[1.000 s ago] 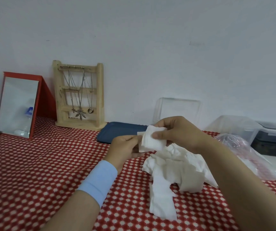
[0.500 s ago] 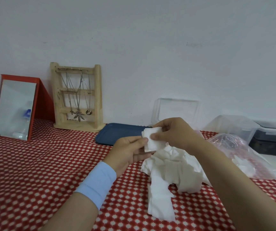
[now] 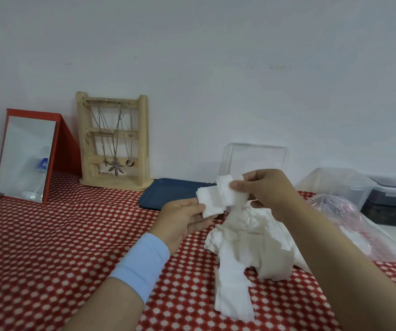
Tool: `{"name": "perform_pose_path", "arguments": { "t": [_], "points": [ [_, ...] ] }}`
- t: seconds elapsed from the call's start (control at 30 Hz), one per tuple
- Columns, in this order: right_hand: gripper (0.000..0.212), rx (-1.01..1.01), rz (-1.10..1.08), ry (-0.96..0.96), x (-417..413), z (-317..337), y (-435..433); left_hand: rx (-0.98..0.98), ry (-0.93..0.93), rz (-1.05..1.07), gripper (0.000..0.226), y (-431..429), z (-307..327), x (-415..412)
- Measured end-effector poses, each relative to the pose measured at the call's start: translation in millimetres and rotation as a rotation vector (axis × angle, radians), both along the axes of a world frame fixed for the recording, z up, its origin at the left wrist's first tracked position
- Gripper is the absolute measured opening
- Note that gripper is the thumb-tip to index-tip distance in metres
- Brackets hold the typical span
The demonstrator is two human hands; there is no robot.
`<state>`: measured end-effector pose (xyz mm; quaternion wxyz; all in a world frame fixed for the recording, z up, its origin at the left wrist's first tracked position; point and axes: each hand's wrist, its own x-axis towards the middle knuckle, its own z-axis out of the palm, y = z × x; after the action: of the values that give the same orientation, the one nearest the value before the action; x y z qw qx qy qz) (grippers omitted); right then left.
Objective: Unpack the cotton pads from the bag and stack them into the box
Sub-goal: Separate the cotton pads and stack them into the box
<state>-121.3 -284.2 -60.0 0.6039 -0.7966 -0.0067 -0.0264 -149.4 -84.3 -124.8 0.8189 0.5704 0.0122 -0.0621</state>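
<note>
Pinching cotton pads [image 3: 218, 198] (2 hands)

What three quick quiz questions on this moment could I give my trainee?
1. True or false: both hands grip the same small stack of cotton pads.
2. What lies on the cloth below the right hand?
A. a loose heap of pads
B. a towel
C. a book
3. Which item stands upright at the wall behind the hands?

Key:
1. True; the left hand holds its other end.
2. A
3. The clear box, with no pads visible inside.
</note>
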Motion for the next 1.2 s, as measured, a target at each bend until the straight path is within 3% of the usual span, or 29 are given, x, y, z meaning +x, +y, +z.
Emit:
{"name": "perform_pose_path", "arguments": {
  "t": [0.17,0.33,0.47,0.57,0.7,0.77,0.83,0.9,0.97,1.03,1.13,1.2],
  "points": [
    [0.03,0.004,0.148,0.019,-9,4,11,-0.004,-0.01,-0.026,0.022,-1,2,-1],
    [0.022,-0.151,0.048,-0.046,-9,-5,23,-0.02,-0.057,-0.106,0.026,-6,7,-6],
    [0.041,-0.152,0.128,0.025,-9,-7,20,-0.135,0.029,-0.114,0.037,-4,12,-5],
    [0.034,-0.086,0.242,0.043,-10,-7,21,0.009,-0.03,-0.13,0.045,-2,11,-5],
    [0.018,-0.099,0.228,-0.002,-12,-9,25,0.154,-0.092,-0.102,0.03,1,5,-3],
    [0.01,-0.226,0.169,-0.065,-9,-11,23,0.167,-0.077,-0.032,0.03,5,3,0],
    [0.011,-0.579,0.17,-0.17,-5,-13,19,0.168,-0.055,0.072,0.031,9,-1,6],
    [0.027,-0.981,0.269,-0.153,-9,-15,20,0.183,-0.049,0.149,0.027,11,-4,10],
    [0.047,-1.198,0.307,-0.06,-12,-19,24,0.186,-0.049,0.18,0.022,10,-6,11],
    [0.045,-1.248,0.287,-0.028,-12,-24,26,0.163,-0.045,0.175,0.019,9,-7,12],
    [0.019,-1.2,0.265,-0.041,-9,-25,24,0.152,-0.047,0.155,0.012,6,-7,11],
    [0.026,-1.086,0.251,-0.02,-8,-20,21,0.157,-0.047,0.173,0.01,6,-8,12]
  ]
}}
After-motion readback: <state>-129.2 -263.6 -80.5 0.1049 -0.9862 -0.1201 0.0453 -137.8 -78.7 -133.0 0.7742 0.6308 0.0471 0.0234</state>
